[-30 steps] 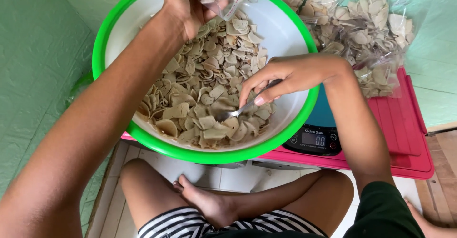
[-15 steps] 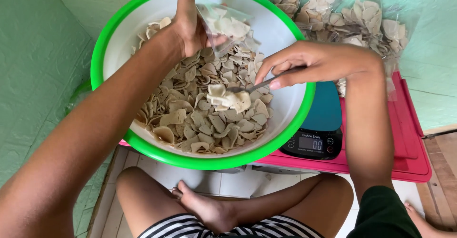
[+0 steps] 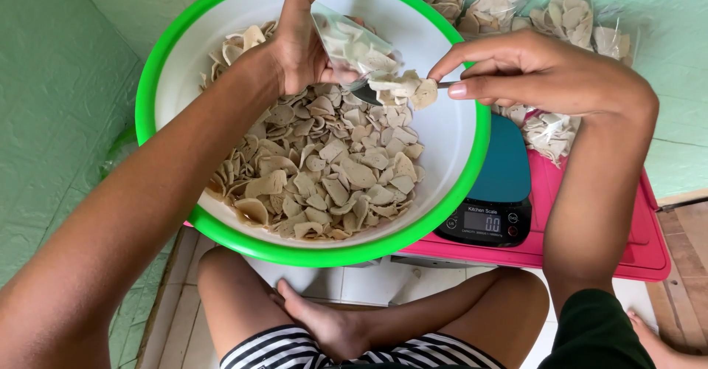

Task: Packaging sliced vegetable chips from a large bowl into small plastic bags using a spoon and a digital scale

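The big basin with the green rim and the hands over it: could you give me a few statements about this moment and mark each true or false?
1. The left hand holds a small clear bag over the basin. True.
2. The right hand is empty. False: it holds a spoon heaped with pale chips at the bag's mouth.
3. The basin is empty. False: a heap of beige chips lies in it.
4. A digital scale sits on a pink tray beside the basin. True.
5. Filled bags lie beyond the basin. True.
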